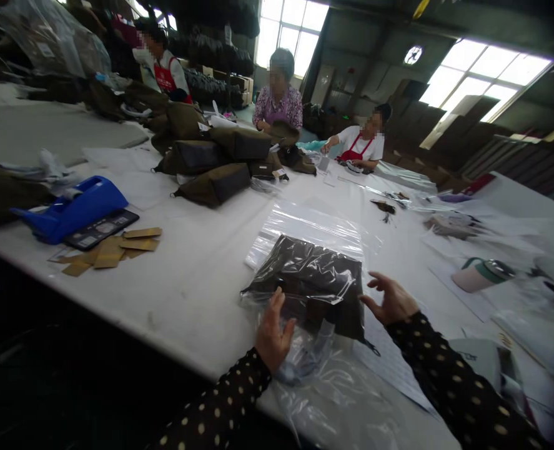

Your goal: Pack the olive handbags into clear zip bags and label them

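Left hand [274, 334] and right hand [393, 300], fingers spread, flank a dark fabric pouch [316, 278] in clear plastic [300, 253].
I see it lying on the white table [187, 275], whether touched I can't tell; olive-brown bags [215, 156] are piled beyond.

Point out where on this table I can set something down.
The widest bare patch of white table lies between the brown cards and the plastic-wrapped pouch. A smaller one shows beyond the right hand, left of the pink cup. Crowded: around the blue dispenser, and farther back where olive bags are piled.
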Demonstrator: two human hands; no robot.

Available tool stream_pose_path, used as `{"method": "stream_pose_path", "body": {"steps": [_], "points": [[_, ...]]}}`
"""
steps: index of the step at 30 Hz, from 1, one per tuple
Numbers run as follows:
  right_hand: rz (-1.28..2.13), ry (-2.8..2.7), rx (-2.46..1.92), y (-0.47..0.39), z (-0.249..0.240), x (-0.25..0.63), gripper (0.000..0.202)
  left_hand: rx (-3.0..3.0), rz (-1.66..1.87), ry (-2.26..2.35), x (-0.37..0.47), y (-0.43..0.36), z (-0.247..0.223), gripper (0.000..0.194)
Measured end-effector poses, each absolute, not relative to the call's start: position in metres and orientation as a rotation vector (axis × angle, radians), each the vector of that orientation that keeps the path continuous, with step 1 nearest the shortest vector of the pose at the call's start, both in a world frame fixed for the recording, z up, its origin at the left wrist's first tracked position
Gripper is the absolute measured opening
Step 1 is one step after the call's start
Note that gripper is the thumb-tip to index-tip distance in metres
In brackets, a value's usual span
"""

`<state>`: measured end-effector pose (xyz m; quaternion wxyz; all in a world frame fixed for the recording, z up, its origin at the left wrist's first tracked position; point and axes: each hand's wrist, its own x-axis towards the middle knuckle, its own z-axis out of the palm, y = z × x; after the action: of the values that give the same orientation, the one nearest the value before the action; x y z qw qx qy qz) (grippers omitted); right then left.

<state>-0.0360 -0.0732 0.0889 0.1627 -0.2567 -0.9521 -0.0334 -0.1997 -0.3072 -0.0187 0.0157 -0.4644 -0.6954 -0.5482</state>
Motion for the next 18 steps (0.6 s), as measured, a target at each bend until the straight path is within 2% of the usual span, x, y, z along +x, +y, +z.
{"method": "stream_pose_path", "body": {"steps": [3, 5, 7, 9, 11, 14, 15, 18], "points": [[-0.258, -2.696, -0.122, -0.073, 0.061, 0.058, 0.032, -1.939, -1.618, -1.923, -0.182, -0.346, -0.009, 0.052], [-0.278, -2.744, 0.145, -0.088, 0.037, 0.101, 0.042, -2.401, -1.448, -1.873, -0.164, -0.370, -0.009, 0.056], [-0.251, -2.751, 0.267, -0.107, 0.018, 0.117, 0.046, -2.655, -1.199, -1.998, -0.148, -0.384, -0.013, 0.063], [-0.163, -2.728, 0.279, -0.121, 0.008, 0.110, 0.040, -2.703, -0.978, -2.157, -0.139, -0.387, -0.020, 0.071], [0.036, -2.690, 0.252, -0.127, 0.008, 0.089, 0.032, -2.676, -0.915, -2.193, -0.137, -0.384, -0.027, 0.062], [0.372, -2.525, 0.185, -0.130, 0.019, 0.061, 0.033, -2.530, -1.202, -2.113, -0.140, -0.384, -0.029, 0.018], [0.439, -2.442, 0.151, -0.132, 0.023, 0.054, 0.036, -2.424, -1.379, -2.123, -0.141, -0.387, -0.026, 0.014], [0.522, -2.284, 0.036, -0.147, 0.030, 0.041, 0.039, -1.804, -1.895, -2.450, -0.148, -0.401, -0.015, 0.024]]}}
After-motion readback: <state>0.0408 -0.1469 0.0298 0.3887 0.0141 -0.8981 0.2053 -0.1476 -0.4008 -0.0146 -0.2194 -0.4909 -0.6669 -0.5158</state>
